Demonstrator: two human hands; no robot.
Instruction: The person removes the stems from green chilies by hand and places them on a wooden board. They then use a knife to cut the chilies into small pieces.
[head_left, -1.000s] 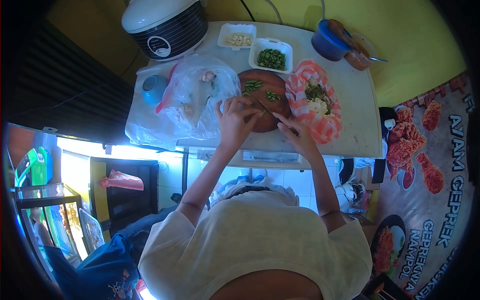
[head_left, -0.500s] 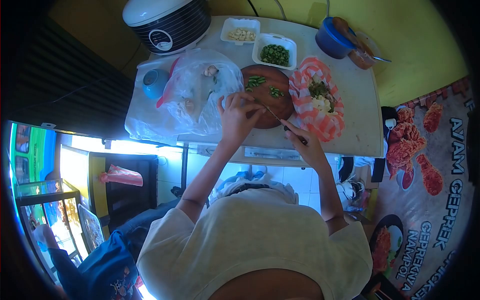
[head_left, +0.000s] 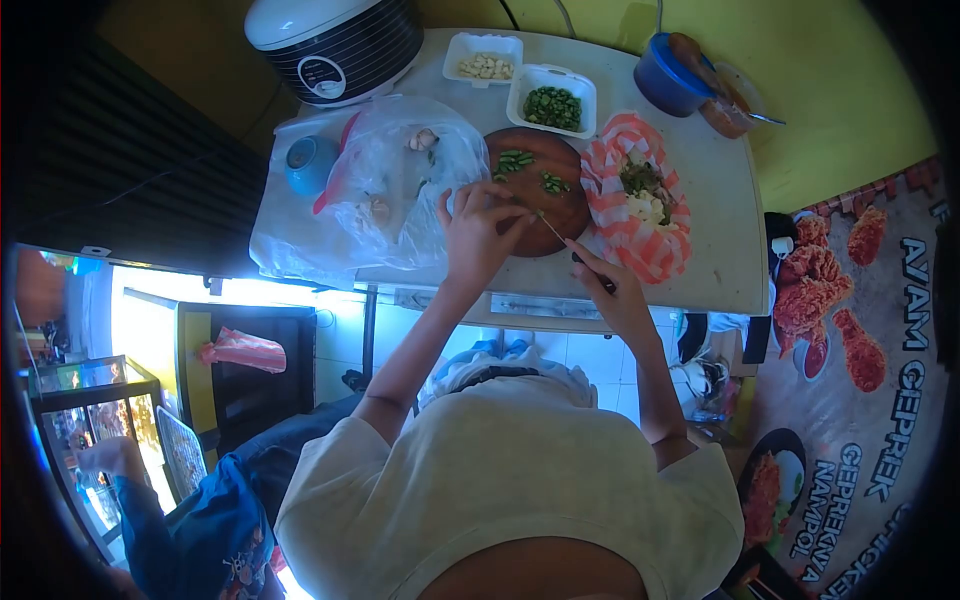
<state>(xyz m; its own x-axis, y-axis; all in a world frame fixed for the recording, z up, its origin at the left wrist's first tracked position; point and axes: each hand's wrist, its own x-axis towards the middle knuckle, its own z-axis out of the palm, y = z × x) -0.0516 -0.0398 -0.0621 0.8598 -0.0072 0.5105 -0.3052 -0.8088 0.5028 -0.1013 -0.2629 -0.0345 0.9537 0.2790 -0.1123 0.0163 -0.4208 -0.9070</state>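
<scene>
A round wooden cutting board [head_left: 562, 228] lies on the table with cut green pieces [head_left: 515, 161], which look like green chili or beans, in two small groups. My right hand [head_left: 612, 288] is closed round the dark handle of a knife [head_left: 553, 228]; its blade slants over the board toward my left fingers, with a small green bit near its tip. At the board's left edge, my left hand [head_left: 480, 225] has its fingertips pinched together close to the blade. What they hold is too small to make out. A clear plastic bag [head_left: 385, 165] with garlic bulbs [head_left: 422, 139] lies beside that hand.
Behind the board stand a foam box of chopped greens [head_left: 552, 108] and one of peeled garlic [head_left: 485, 67]. A red-striped bag [head_left: 655, 262] holds peelings on the right. A rice cooker [head_left: 335, 55], blue cup [head_left: 311, 166] and blue tub [head_left: 668, 78] stand around. Another person [head_left: 205, 525] is at lower left.
The knife blade and my right hand have shifted slightly, and a green bit now shows near the blade's tip. The other person's arm has moved at left. A green vehicle outside is gone from view.
</scene>
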